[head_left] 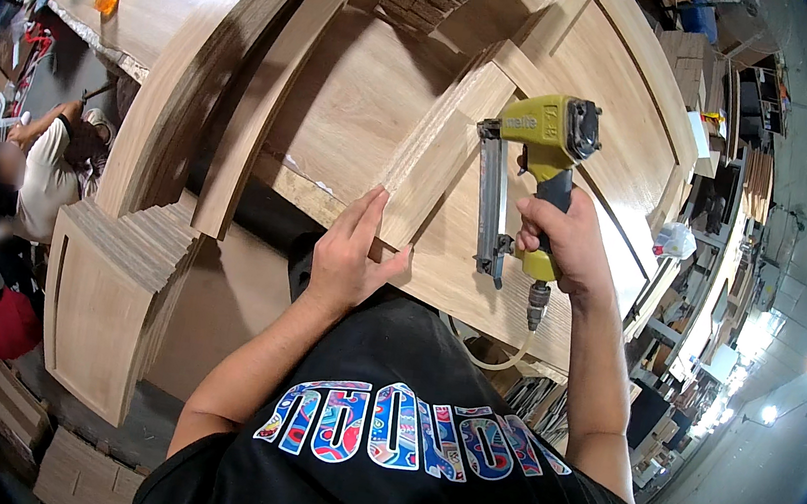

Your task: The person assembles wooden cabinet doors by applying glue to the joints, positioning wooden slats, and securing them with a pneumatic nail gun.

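Observation:
My right hand is wrapped round the dark grip of a yellow-green pneumatic nail gun. An air hose hangs from the coupling at its base. The gun's nose points left, above a light wood-look frame on the workbench. My left hand lies with fingers stretched and thumb apart against the near end of that frame. Beyond and to the right, a framed wooden panel lies on the bench. Whether the gun's nose touches the wood I cannot tell.
Stacked long boards stand to the left, with a pile of panel doors below them. An orange bottle sits on another table at upper left. Two people are at the far left. Shelving with material lines the right.

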The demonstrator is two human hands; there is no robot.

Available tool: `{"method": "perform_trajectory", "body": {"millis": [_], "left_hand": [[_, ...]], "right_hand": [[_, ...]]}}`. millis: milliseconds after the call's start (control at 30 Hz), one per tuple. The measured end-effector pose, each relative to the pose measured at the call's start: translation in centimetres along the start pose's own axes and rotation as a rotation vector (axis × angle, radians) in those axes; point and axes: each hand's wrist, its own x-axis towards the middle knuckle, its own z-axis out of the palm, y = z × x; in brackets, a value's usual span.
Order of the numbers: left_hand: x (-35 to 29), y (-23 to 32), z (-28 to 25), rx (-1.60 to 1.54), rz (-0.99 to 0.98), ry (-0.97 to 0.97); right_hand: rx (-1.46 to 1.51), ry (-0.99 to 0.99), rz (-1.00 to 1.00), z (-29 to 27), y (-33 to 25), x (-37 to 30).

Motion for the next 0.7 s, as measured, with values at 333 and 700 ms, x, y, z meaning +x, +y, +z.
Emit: {"method": "perform_trajectory", "body": {"millis": [333, 700], "left_hand": [[-0.1, 0.4, -0.3, 0.068, -0.015, -0.018], [-1.9, 12.3, 1.5, -0.382, 0.483, -0.538]], "right_hand": [[0.06, 0.063, 0.008, 0.1, 2.1, -5.1], [0.708, 0.36, -0.212, -3.9, 12.9, -20.6]]}}
